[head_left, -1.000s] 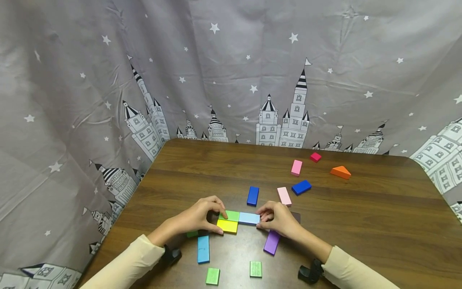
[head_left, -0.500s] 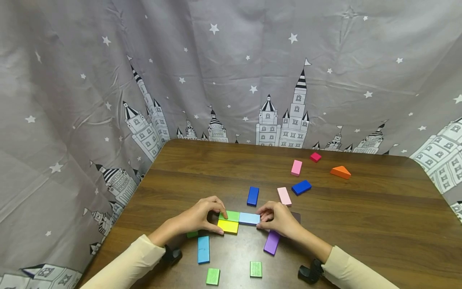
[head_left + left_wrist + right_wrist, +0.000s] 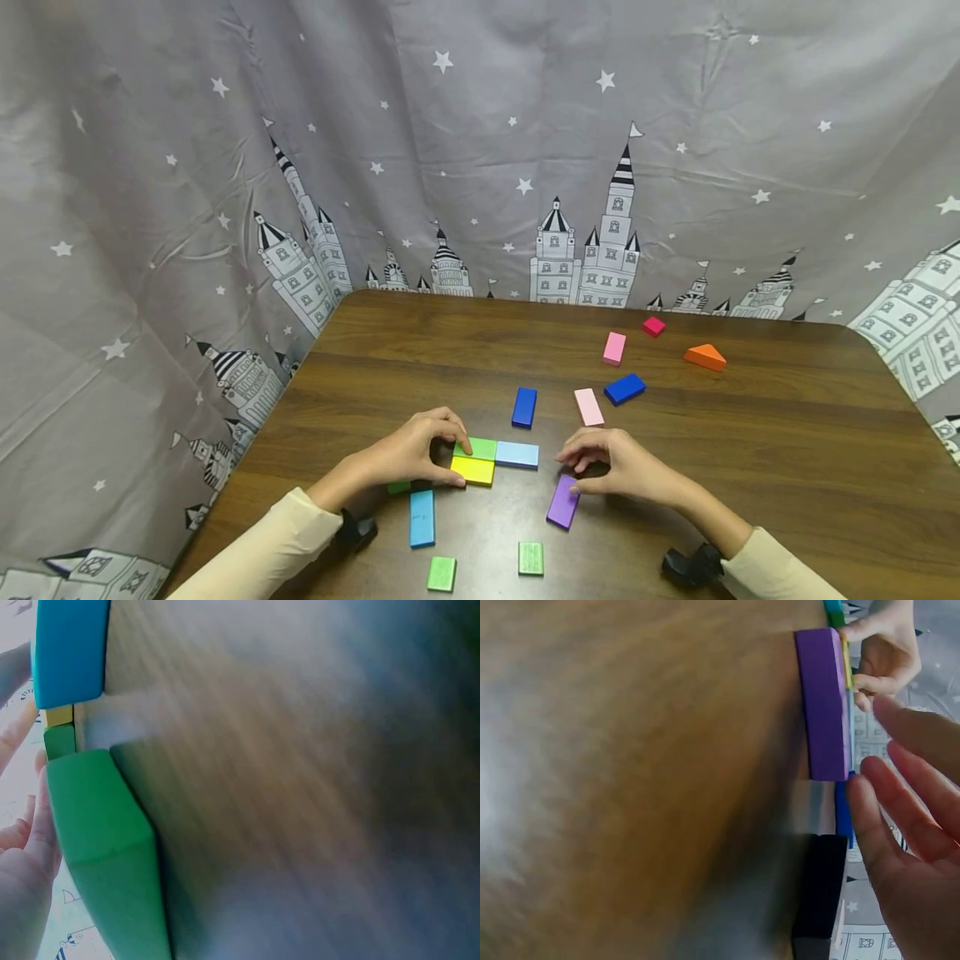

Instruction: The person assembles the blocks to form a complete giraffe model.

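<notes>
My left hand rests around a green block and a yellow block lying side by side, index finger over the green one and thumb at the yellow one's near corner. A light blue block adjoins the green one end to end. My right hand is over a purple block, its thumb overlapping the block's upper end in the head view. In the right wrist view, its fingers are spread and hold nothing. A black block stands near that hand; the hand hides it in the head view.
A blue block and two small green blocks lie nearer me. Beyond the hands are two dark blue blocks, two pink blocks, a red block and an orange triangular block. A curtain hangs behind the table.
My right hand has let go of the light blue block's end and moved right, toward the purple block. The left hand has stayed at the green and yellow blocks.
</notes>
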`<state>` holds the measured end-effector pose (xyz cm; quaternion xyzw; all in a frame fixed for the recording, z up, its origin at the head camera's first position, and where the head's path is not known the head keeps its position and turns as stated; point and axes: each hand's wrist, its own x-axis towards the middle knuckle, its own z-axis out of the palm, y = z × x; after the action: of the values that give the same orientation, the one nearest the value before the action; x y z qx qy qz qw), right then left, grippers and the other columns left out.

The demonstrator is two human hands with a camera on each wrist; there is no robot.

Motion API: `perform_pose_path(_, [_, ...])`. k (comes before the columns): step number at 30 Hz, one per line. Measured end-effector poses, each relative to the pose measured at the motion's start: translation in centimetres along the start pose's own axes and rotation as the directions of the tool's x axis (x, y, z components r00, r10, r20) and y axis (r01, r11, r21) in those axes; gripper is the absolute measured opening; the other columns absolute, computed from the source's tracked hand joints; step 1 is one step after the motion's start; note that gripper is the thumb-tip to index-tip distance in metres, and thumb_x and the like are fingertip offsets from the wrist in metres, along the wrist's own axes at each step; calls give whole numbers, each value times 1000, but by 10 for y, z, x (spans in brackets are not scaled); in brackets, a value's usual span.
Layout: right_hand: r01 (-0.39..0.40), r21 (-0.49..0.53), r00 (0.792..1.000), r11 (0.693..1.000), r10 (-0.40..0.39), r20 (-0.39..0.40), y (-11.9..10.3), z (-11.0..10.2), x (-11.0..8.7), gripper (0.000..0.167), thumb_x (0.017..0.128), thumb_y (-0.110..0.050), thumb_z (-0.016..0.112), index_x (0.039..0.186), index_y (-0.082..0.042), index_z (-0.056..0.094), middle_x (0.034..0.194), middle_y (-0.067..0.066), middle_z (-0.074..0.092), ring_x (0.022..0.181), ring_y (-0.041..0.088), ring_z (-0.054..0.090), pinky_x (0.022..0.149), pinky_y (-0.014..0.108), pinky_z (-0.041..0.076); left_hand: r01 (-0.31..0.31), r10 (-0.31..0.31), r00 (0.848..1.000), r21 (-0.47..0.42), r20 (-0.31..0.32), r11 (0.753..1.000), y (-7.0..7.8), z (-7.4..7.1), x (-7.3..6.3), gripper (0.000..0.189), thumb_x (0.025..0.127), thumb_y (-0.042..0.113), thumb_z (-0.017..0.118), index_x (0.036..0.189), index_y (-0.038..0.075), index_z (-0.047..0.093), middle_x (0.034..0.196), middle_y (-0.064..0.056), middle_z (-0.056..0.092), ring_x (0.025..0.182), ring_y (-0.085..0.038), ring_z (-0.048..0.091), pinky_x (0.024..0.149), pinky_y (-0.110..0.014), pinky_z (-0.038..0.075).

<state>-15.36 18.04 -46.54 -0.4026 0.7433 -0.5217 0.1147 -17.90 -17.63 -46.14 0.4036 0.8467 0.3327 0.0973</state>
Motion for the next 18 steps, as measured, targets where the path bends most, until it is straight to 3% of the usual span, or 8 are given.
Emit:
perform_pose_path(5, [-4,-76,998,997,10,69,-1,5,-6,34,83,-5,82,114,1,70,110,11,67,99,24,64,81,35,58,8,-8,1000,0,-3,1000,-1,0,-1,29,78,31,88,101,20,73,112,5,57,100,-15,56,82,-33,53])
perform_pose_path(12, [-24,-153,996,988,37,86,-2,9,-7,34,80,4,79,112,-2,72,112,6,66,102,17,62,83,32,57,38,-38,999,-9,4,999,0,0,-1,30,77,31,89,100,22,73,112,8,56,100,-13,55,84,-31,52])
perform_pose_path(18, [-21,-221,997,975,38,72,-1,10,-8,30,79,5,79,107,-4,73,110,3,64,97,11,62,81,30,57,18,-18,1000,-5,-8,1000,-1,0,-2,30,76,31,89,100,22,74,111,6,57,101,-13,55,85,-31,52])
